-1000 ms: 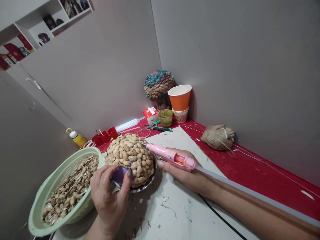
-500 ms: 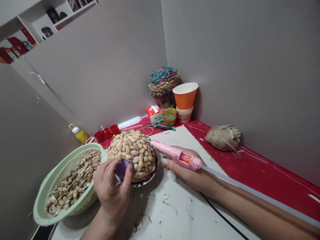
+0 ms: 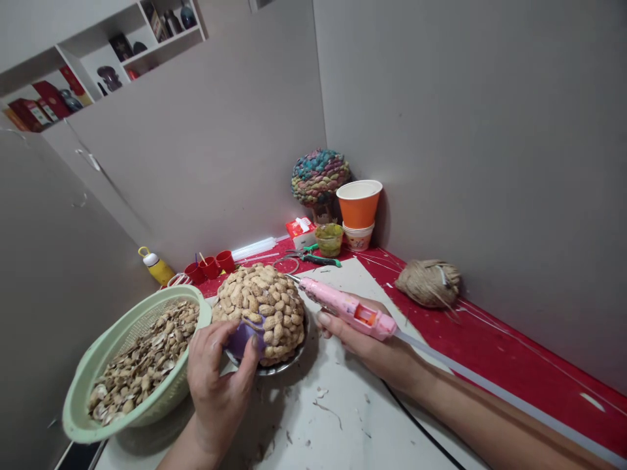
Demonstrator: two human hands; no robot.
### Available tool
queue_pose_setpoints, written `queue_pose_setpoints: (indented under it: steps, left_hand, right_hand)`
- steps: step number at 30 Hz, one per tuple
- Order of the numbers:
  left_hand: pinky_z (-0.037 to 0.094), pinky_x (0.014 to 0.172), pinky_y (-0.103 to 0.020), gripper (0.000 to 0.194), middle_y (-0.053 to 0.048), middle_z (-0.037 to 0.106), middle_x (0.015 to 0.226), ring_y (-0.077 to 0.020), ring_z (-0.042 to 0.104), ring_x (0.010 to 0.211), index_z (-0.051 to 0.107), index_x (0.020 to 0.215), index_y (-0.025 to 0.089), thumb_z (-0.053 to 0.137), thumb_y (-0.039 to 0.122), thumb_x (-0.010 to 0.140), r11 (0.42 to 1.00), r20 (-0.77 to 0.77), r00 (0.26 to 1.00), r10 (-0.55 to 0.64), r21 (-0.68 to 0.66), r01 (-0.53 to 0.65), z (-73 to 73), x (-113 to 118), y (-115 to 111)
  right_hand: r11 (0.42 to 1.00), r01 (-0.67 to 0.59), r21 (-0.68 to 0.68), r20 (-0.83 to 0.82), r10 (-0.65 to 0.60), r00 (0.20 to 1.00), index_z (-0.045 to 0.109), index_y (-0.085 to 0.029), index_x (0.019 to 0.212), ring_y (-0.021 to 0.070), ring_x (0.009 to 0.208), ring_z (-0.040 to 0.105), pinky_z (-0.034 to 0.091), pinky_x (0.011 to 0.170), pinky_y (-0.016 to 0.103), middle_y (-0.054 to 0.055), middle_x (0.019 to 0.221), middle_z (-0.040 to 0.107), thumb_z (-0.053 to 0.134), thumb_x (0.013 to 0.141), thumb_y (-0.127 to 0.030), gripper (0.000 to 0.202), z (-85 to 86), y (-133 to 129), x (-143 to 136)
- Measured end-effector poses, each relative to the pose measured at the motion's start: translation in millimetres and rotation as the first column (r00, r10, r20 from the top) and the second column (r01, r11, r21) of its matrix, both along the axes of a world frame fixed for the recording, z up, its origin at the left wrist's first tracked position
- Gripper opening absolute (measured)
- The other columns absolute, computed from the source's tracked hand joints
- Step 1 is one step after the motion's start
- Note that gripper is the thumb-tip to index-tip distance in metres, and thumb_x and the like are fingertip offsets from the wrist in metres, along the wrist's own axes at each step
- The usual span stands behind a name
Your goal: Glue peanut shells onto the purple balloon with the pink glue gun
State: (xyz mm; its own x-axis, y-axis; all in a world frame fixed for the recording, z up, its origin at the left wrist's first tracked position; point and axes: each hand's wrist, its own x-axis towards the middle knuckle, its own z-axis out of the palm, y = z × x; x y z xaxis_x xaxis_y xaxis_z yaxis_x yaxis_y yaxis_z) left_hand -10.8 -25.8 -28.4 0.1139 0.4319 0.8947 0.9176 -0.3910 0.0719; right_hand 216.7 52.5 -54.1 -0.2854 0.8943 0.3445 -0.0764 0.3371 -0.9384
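Observation:
A ball covered in peanut shells (image 3: 267, 303) rests in a shiny metal dish (image 3: 279, 369), with a bare purple patch (image 3: 243, 341) on its near left side. My left hand (image 3: 218, 369) steadies the ball, its fingertips and thumb resting on either side of that patch. One peanut shell sits at the patch's upper edge, close to the fingertips. In my right hand (image 3: 360, 333) is a pink hot glue gun (image 3: 343, 305), a long clear glue stick (image 3: 455, 365) running out of its back. Its metal nozzle points left, near the ball's upper right side.
A green colander (image 3: 73, 405) of peanut shells stands left. Behind are a yellow bottle (image 3: 159, 269), red cups (image 3: 225, 262), pliers (image 3: 321, 260), a tissue pack (image 3: 300, 228), an orange paper cup (image 3: 360, 212) and a colourful tree model (image 3: 321, 173). Twine (image 3: 426, 284) lies right.
The whole view has tilted slightly upward, so things sit lower in the picture. Both hands keep nearly the same places about the ball; the nozzle appears slightly farther from its surface.

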Motion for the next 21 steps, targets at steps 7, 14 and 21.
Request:
queue_pose_setpoints:
  steps: [7, 14, 21]
  left_hand:
    - [0.052, 0.081, -0.039, 0.039, -0.010, 0.068, 0.100, -0.0226, 0.064, 0.091, 0.059, 0.116, 0.017, 0.075, 0.015, 0.080, 0.999, -0.076, 0.996, 0.037, -0.001, -0.037, 3.1, 4, 3]
    - [0.053, 0.077, -0.037, 0.035, -0.007, 0.070, 0.095, -0.0216, 0.066, 0.086, 0.059, 0.112, 0.020, 0.073, 0.016, 0.081, 0.999, -0.078, 0.996, 0.043, 0.015, -0.042, 6.2, 5, 4]
    - [0.054, 0.077, -0.036, 0.041, -0.007, 0.069, 0.096, -0.0212, 0.066, 0.086, 0.059, 0.114, 0.020, 0.075, 0.011, 0.077, 0.999, -0.069, 0.998, -0.007, 0.041, 0.010, -1.5, -5, -5]
  right_hand:
    - [1.000, -0.016, 0.022, 0.015, 0.016, 1.000, 0.060, -0.018, 0.078, 0.0172, 0.068, 0.054, 0.043, 0.064, 0.030, 0.001, 0.070, 0.059, 0.062, 0.088, -0.042, 0.026, -0.9, 0, 0]
    - [0.999, -0.033, 0.019, 0.008, 0.033, 0.999, 0.063, -0.018, 0.083, 0.0178, 0.068, 0.056, 0.045, 0.065, 0.030, 0.001, 0.071, 0.061, 0.062, 0.087, -0.042, 0.024, 3.5, -1, 0]
    - [0.999, -0.048, -0.022, -0.009, 0.047, 0.999, 0.067, -0.019, 0.090, 0.0189, 0.069, 0.056, 0.046, 0.065, 0.031, 0.001, 0.071, 0.060, 0.063, 0.086, -0.043, 0.025, 5.1, -2, 0]
